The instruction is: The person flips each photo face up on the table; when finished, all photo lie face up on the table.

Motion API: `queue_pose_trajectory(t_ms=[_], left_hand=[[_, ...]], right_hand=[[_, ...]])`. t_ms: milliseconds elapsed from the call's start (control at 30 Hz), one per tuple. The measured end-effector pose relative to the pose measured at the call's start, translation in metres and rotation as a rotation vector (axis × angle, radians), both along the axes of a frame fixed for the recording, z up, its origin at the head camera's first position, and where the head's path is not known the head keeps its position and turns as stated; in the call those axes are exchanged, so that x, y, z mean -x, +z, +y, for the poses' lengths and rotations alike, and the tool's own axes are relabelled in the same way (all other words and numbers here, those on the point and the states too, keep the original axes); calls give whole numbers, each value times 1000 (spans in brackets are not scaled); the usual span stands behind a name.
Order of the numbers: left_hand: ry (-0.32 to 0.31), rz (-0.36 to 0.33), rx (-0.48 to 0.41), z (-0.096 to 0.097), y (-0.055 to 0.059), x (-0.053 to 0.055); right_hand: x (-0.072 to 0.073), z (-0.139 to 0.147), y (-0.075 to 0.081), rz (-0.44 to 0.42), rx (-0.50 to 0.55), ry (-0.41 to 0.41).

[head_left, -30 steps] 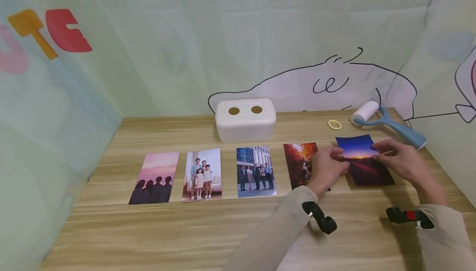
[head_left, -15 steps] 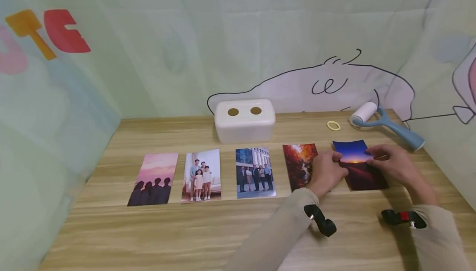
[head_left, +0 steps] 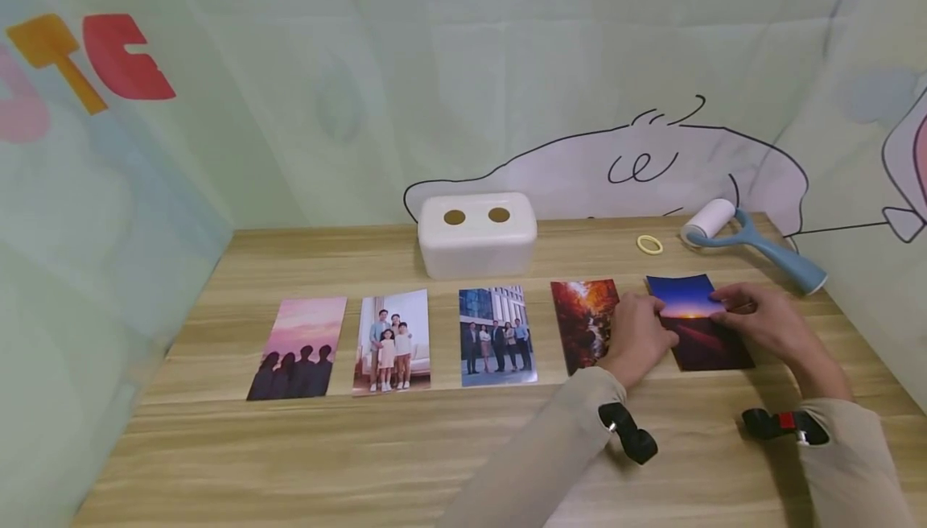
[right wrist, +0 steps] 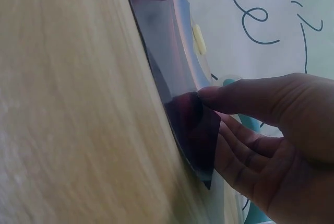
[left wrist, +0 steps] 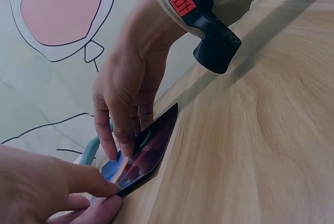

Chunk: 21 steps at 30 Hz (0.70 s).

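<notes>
A sunset photo print [head_left: 706, 344], deep blue above and dark red below, is at the right end of a row of photos on the wooden table. My left hand [head_left: 639, 338] pinches its left edge between thumb and fingers. On the opposite edge, my right hand [head_left: 773, 325] has its thumb on top and fingers at the underside, as the right wrist view shows. The print [right wrist: 162, 51] bows a little there, its near corner raised off the wood. Just left of it lies an autumn forest photo [head_left: 579, 311], partly covered by my left hand.
Further left lie a group photo before a building [head_left: 496, 335], a family photo [head_left: 393, 343] and a pink-sky silhouette photo [head_left: 300, 347]. Behind them stands a white box [head_left: 478, 250] with two round holes. A yellow ring [head_left: 649, 245] and a blue-handled lint roller [head_left: 778, 254] sit at back right.
Both hands have shifted the sunset photo slightly left and toward me, turning it a little straighter with the row. During the last half second it has barely moved.
</notes>
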<state>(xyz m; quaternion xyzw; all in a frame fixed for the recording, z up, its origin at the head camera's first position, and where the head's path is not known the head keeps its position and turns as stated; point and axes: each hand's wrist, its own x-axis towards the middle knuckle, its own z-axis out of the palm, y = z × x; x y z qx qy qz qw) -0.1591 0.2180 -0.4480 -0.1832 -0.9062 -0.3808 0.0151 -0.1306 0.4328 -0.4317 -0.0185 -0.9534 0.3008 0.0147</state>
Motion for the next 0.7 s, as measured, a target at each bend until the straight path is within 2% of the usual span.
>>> queue_pose_trajectory(t_ms=[133,367,500,700], left_hand=[[2,14,7,-1,1,-2],[27,-11,36,-3,3,-5],[33,7,40,-3,4,-5],[-15,22,15,-6,9,-5]], right_hand=[[0,0,-1,0,1,10],[1,-1,-1,-18,11,12],[0,-1,2,-17,2,15],[-3,2,12,-53,-7,-24]])
